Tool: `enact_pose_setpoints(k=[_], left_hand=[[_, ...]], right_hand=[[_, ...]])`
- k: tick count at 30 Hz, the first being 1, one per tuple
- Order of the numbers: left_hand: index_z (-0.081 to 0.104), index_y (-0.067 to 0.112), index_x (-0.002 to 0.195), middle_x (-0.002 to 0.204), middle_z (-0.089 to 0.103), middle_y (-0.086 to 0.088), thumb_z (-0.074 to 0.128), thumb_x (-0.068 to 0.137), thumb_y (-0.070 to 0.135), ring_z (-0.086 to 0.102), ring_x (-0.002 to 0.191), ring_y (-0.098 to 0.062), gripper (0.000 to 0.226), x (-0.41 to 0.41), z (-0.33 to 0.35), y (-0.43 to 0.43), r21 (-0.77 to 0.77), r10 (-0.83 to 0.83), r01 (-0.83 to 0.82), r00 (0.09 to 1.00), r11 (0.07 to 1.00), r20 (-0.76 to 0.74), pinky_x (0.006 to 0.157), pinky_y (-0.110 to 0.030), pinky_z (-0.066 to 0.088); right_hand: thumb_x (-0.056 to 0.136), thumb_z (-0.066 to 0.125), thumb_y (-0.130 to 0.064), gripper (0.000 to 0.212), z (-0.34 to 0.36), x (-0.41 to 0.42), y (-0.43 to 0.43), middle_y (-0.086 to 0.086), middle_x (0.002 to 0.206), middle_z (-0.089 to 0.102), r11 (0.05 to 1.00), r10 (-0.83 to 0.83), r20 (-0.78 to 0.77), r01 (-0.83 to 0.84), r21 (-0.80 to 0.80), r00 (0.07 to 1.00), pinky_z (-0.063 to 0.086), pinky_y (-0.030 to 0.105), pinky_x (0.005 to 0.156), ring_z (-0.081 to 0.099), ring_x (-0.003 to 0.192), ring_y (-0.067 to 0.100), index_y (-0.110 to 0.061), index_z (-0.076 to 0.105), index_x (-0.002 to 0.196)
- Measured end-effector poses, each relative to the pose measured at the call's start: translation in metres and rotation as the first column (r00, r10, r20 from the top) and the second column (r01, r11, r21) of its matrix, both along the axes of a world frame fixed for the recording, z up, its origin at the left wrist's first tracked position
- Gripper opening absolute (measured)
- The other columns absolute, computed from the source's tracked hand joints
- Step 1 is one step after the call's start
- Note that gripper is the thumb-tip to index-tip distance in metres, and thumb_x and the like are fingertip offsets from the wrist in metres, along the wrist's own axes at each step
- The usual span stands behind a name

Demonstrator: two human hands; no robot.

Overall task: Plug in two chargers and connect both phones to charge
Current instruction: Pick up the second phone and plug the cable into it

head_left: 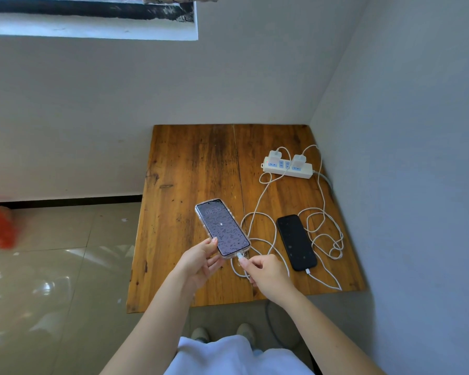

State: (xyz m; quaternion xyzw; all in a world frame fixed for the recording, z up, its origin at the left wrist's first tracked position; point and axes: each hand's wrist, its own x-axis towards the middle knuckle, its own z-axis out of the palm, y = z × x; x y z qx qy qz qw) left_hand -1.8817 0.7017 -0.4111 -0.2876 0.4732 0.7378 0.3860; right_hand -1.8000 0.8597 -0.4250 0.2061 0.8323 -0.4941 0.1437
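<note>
Head view. A worn brown wooden desk (pixel 190 169) stands in a corner between two pale walls. A white rectangular power strip (pixel 287 169) lies at its far right, red indicator lit, with two white cube chargers (pixel 274 157) (pixel 299 160) seated in it. Two white cables (pixel 257 209) run from them in loose loops across the desk. A black phone (pixel 296 242), screen dark, lies flat at the right with a white connector at its near end. The left hand (pixel 201 262) grips the near end of a clear-cased phone (pixel 222 228), its screen lit, tilted above the desk. The right hand (pixel 266 272) pinches the white cable plug (pixel 240 257) at that phone's bottom port.
</note>
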Motion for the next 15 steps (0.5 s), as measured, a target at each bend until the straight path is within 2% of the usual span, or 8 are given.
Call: enact_pose_setpoints(k=[5,8,15], left_hand=[[0.054,0.011,0.129,0.108,0.072,-0.015,0.058,0.092,0.012,0.071,0.093,-0.026,0.037,-0.0025,0.0000,-0.0001,0.004,0.012,-0.012,1.000,1.000,0.012,0.053,-0.025,0.057],[0.054,0.011,0.128,0.109,0.072,-0.015,0.058,0.092,0.013,0.071,0.094,-0.026,0.036,-0.0039,-0.0007,0.0000,-0.003,0.014,-0.014,1.000,1.000,0.013,0.052,-0.024,0.057],[0.057,0.010,0.124,0.106,0.073,-0.014,0.058,0.092,0.012,0.071,0.094,-0.026,0.032,-0.0067,-0.0014,-0.0010,0.005,0.013,-0.014,1.000,1.000,0.013,0.053,-0.024,0.058]], right_hand=[[0.089,0.051,-0.051,0.045,0.0002,-0.0022,-0.0009,-0.006,0.054,0.056,1.000,-0.007,0.014,0.007,-0.009,1.000,0.054,0.033,0.063,0.056,0.058,0.010,-0.018,0.063,0.062],[0.090,0.051,-0.050,0.047,0.0013,-0.0042,-0.0017,-0.004,0.056,0.056,1.000,-0.010,0.019,0.010,-0.013,1.000,0.055,0.035,0.064,0.057,0.058,0.011,-0.012,0.065,0.066],[0.090,0.051,-0.050,0.049,0.0034,-0.0068,-0.0031,-0.004,0.052,0.053,0.999,-0.015,0.024,0.016,-0.033,1.000,0.051,0.035,0.063,0.053,0.056,0.011,-0.011,0.062,0.062]])
